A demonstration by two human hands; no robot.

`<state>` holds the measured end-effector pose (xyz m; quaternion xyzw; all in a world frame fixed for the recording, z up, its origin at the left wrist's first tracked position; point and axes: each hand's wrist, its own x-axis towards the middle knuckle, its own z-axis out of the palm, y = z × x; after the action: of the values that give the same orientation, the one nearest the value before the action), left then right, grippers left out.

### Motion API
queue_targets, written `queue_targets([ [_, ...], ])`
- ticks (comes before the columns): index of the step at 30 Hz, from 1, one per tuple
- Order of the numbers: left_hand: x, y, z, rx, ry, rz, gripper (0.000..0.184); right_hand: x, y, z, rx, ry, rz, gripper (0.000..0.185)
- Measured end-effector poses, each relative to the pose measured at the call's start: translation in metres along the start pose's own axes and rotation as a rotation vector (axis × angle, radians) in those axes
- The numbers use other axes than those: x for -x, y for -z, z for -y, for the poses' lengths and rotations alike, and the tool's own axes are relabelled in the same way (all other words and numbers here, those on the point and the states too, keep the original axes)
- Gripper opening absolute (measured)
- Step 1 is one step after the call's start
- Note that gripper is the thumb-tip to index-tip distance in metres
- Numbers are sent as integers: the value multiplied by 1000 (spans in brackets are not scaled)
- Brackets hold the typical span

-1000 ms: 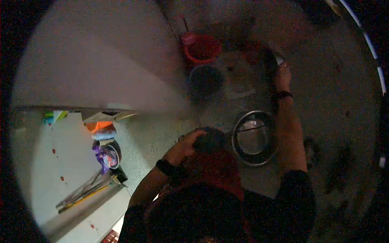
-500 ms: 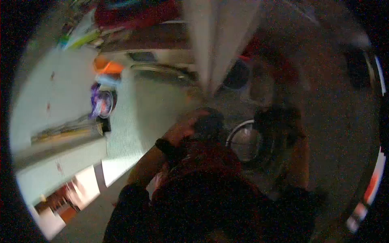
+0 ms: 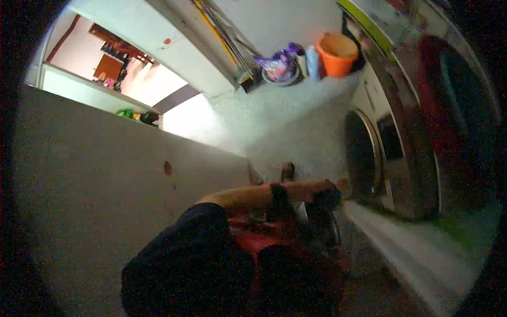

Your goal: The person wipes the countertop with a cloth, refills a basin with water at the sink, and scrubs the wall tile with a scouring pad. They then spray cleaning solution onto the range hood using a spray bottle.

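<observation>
My left hand (image 3: 317, 189) reaches across to the right at the lower middle, with a dark band (image 3: 278, 202) around its wrist. Its fingers are closed over a dark rounded thing (image 3: 325, 201), too dim to name. Just below that, part of a thin silver rim (image 3: 337, 230) shows in shadow. Beyond the forearm, a foot (image 3: 288, 171) is on the pale floor. My right hand is not visible; the area at the lower right is very dark.
A large door panel (image 3: 105, 179) fills the left, beside a bright doorway (image 3: 163, 79). Against the far wall stand long handles (image 3: 214, 26), a basin (image 3: 281, 82) holding a purple packet (image 3: 278, 66), a blue bottle (image 3: 312, 63) and an orange bucket (image 3: 338, 55). A pale wall edge (image 3: 396, 248) runs at right.
The view has swung round toward the doorway, so the orange bucket now lies at the upper right. My left hand is still on the dark thing; the right arm has left view.
</observation>
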<state>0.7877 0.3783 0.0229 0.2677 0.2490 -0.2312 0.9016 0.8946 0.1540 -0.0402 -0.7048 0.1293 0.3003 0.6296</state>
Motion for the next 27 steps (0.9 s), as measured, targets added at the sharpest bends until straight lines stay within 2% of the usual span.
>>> queue_targets([
  [2,44,43,-30,70,-44,-17,41,-2,-90,14,43,-13,89,39],
  [4,48,77,-88,137,-96,-24,40,-40,-179,47,97,-23,204,38],
  [6,-1,62,-92,159,-136,-60,39,-88,-182,79,138,-2,324,37],
  [7,5,70,-92,163,-177,-66,39,-89,-207,84,161,15,374,36],
  [12,109,194,-132,374,-481,-69,37,-39,-416,92,320,116,584,33],
  [14,72,207,-111,456,-628,-133,36,-72,-413,79,368,129,688,32],
  [15,87,195,-119,484,-726,-150,31,-80,-419,79,387,133,714,32],
  [17,172,187,-137,541,-944,-204,22,-74,-460,85,443,139,778,31],
  [18,216,215,-156,568,-1063,-244,19,-71,-502,85,472,137,817,30],
  [20,274,277,-164,678,-1098,-336,19,-55,-566,82,532,143,881,29],
  [21,275,299,-164,779,-1078,-409,19,-63,-587,77,561,149,915,29],
  [22,276,319,-162,638,-1249,-582,22,-66,-607,75,589,180,964,28],
  [23,293,332,-165,832,-1198,-580,24,-64,-627,77,616,213,1013,28],
  [24,302,346,-163,870,-1244,-599,26,-64,-655,75,653,274,1078,27],
  [27,343,325,-175,1012,-1416,-575,33,-17,-729,91,814,377,1346,22],
])
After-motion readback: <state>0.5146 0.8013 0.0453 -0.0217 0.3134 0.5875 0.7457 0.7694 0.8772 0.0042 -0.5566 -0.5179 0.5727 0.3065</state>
